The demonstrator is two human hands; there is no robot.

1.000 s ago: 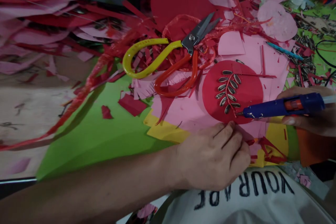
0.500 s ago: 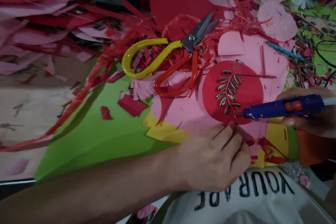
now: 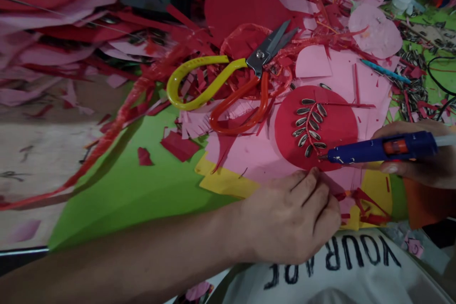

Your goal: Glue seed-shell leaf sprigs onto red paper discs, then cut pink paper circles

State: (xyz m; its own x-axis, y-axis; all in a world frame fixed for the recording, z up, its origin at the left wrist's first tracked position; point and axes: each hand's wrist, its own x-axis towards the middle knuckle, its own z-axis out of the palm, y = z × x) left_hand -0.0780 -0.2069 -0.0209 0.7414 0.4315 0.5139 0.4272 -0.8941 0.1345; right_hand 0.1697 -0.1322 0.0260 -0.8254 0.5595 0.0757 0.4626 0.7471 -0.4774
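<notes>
A blue glue gun (image 3: pixel 381 148) was gripped in the right hand (image 3: pixel 420 156) at right of frame, its long axis level, nozzle pointed left at the seed sprig (image 3: pixel 309 127) on the red disc (image 3: pixel 335 123). The left hand (image 3: pixel 292 218), fingers curled with nothing visibly held, was pressed just below the disc.

We lose the glue gun's (image 3: pixel 384 148) rear off the edge at three o'clock, the right hand (image 3: pixel 420 161) cut there too; left hand's (image 3: pixel 292 218) fingertips curl under, hidden.

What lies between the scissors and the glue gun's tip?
In the head view, the red paper circle with its sprig of sunflower seeds lies between the scissors and the glue gun in the right hand.
</notes>
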